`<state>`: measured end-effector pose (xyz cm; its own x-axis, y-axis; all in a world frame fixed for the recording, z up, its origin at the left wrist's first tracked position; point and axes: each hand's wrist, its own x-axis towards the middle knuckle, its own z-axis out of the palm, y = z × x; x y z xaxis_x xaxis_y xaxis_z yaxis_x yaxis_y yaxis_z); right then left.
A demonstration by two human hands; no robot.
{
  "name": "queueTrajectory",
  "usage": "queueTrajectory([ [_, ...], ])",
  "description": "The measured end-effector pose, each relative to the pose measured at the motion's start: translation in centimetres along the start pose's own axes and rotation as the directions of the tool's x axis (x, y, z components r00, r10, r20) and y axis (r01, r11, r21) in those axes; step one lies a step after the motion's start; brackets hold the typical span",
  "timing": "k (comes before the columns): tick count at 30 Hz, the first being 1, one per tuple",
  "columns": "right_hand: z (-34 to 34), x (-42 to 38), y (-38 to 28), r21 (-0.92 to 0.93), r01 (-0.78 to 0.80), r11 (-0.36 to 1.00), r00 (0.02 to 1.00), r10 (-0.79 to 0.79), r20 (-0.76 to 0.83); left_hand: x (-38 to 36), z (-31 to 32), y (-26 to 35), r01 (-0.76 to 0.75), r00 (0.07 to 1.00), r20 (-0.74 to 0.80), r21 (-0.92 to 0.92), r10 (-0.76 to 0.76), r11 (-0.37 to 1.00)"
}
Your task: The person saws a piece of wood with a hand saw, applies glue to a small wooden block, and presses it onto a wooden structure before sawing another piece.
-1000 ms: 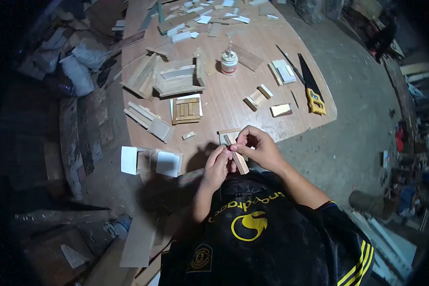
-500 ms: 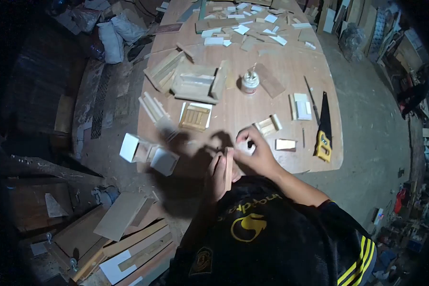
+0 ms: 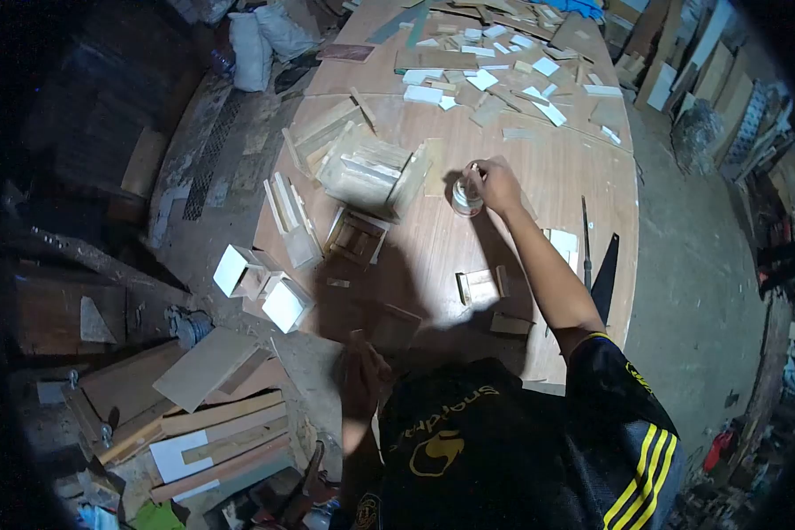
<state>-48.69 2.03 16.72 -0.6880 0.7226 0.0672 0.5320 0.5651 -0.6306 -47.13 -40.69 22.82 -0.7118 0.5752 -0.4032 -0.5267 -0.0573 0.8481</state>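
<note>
My right hand (image 3: 498, 187) reaches over a small white-rimmed jar (image 3: 465, 200), its fingers pinched round a thin stick (image 3: 475, 168) that stands up from the jar. The stick's lower end is hidden inside. Close to my body, in shadow, my left hand (image 3: 364, 375) is closed round a small wooden piece (image 3: 357, 336), of which little more than the top end shows. A small wooden frame (image 3: 481, 287) lies on the table between both hands, and a slatted wooden box (image 3: 356, 238) sits farther left.
Wooden assemblies (image 3: 362, 172) stand on the table's left half. White-ended blocks (image 3: 284, 305) are at its near left edge. Wood offcuts (image 3: 481, 79) cover the far end. A handsaw (image 3: 604, 278) and a long thin tool (image 3: 585, 243) lie right, partly beside my forearm. Boards (image 3: 212, 367) are stacked lower left.
My right hand has left the wooden piece and moved forward to the jar, gripping the stick. My left hand has shifted left and down, still with the piece. The view has shifted too.
</note>
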Motion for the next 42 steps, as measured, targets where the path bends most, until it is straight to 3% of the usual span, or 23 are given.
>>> queueTrajectory([
  [2,-1.3,-0.2,-2.0,0.052,0.04,0.998,0.995,-0.035,-0.098,0.0,-0.3,0.0,-0.274,0.948,0.058,0.646,0.312,0.712],
  [3,-2.2,0.0,-3.0,0.098,0.075,0.992,0.976,-0.053,-0.21,-0.1,-0.4,-0.1,-0.271,0.947,0.046,0.645,0.318,0.714],
  [5,-3.9,0.1,-4.1,0.083,0.035,0.996,0.993,-0.025,-0.119,-0.2,-0.4,-0.4,-0.343,0.847,0.239,0.928,0.475,0.144],
  [6,-4.2,0.0,-4.5,-0.018,0.045,0.999,0.992,-0.047,-0.118,-0.3,-0.1,-0.8,-0.348,0.848,0.246,0.926,0.47,0.143],
  [7,-4.5,0.0,-4.5,-0.117,0.054,0.992,0.991,-0.068,-0.119,-0.2,0.2,-1.2,-0.216,0.951,-0.06,0.577,0.304,0.788],
  [8,-2.9,0.3,-2.6,-0.249,0.052,0.967,0.984,-0.092,-0.153,0.3,0.4,-1.5,0.021,0.984,-0.171,-0.099,-0.038,0.995],
  [9,-1.8,0.7,-1.4,-0.251,0.054,0.967,0.981,-0.098,-0.168,1.0,-0.3,-2.2,0.011,0.987,-0.16,-0.099,-0.027,0.995],
  [10,-1.5,0.6,-1.3,-0.231,0.078,0.97,0.996,-0.088,-0.031,1.4,-0.8,-2.4,-0.297,0.933,-0.005,0.557,0.361,0.775],
  [11,-1.3,0.4,-1.1,-0.208,0.097,0.973,0.991,-0.075,0.111,1.3,-1.2,-2.7,-0.464,0.78,0.346,0.879,0.521,0.111],
  [12,-1.2,0.8,-0.9,-0.227,0.003,0.974,0.982,0.04,0.183,1.3,-1.5,-3.0,-0.467,0.777,0.348,0.877,0.525,0.11],
  [14,-1.7,1.3,-1.5,-0.226,0.028,0.974,0.993,0.0,0.121,1.2,0.5,-0.6,-0.438,0.463,0.592,0.8,0.659,-0.411],
  [15,-1.7,1.3,-1.8,-0.225,0.047,0.973,0.997,-0.031,0.071,0.9,0.3,-0.5,-0.434,0.463,0.59,0.802,0.662,-0.411],
  [16,-2.2,1.3,-2.4,-0.226,0.05,0.973,0.997,-0.034,0.074,0.3,-0.2,-0.5,-0.446,0.78,0.266,0.872,0.567,0.204],
  [17,-3.1,1.4,-3.3,-0.183,0.083,0.98,0.994,-0.094,-0.052,-0.1,-0.5,-0.6,-0.189,0.975,0.04,0.66,0.217,0.728],
  [20,-5.8,1.5,-5.8,-0.166,0.132,0.977,0.973,-0.16,-0.169,-0.1,-1.1,-1.7,-0.299,0.922,0.13,0.838,0.364,0.456],
  [23,-8.4,1.6,-7.0,-0.191,0.136,0.972,0.967,-0.173,-0.189,0.8,-1.5,-2.7,-0.16,0.972,-0.022,0.671,0.234,0.724],
  [25,-10.3,1.6,-6.5,-0.2,0.131,0.971,0.961,-0.174,-0.215,1.2,-3.0,-4.4,-0.182,0.952,-0.04,0.724,0.303,0.665],
  [27,-12.8,1.5,-4.9,0.4,0.215,0.891,0.959,-0.115,-0.257,1.0,-2.6,-3.7,-0.191,0.927,-0.059,0.774,0.369,0.604],
  [29,-16.0,-1.0,-5.4,0.694,0.007,0.72,0.997,0.049,-0.061,0.4,-0.4,0.0,-0.092,0.994,-0.053,0.124,0.099,0.988],
  [32,-15.6,-5.0,-3.0,0.954,-0.088,0.287,0.992,-0.064,0.111,3.2,-7.0,-5.2,-0.241,0.966,0.054,0.534,0.252,0.811],
  [33,-14.8,-6.8,-2.3,0.975,-0.157,0.16,0.98,-0.099,0.174,2.9,-5.8,-3.8,-0.25,0.962,0.044,0.529,0.268,0.811],
  [35,-13.0,-11.4,-3.2,0.941,-0.273,0.199,0.956,-0.053,0.289,1.9,-2.1,0.8,-0.147,0.986,0.043,-0.197,0.158,0.969],
  [42,-6.1,-22.8,-6.9,0.76,-0.595,0.263,0.627,-0.44,0.643,2.0,-0.7,3.5,-0.308,0.951,-0.06,-0.109,0.303,0.945],
])
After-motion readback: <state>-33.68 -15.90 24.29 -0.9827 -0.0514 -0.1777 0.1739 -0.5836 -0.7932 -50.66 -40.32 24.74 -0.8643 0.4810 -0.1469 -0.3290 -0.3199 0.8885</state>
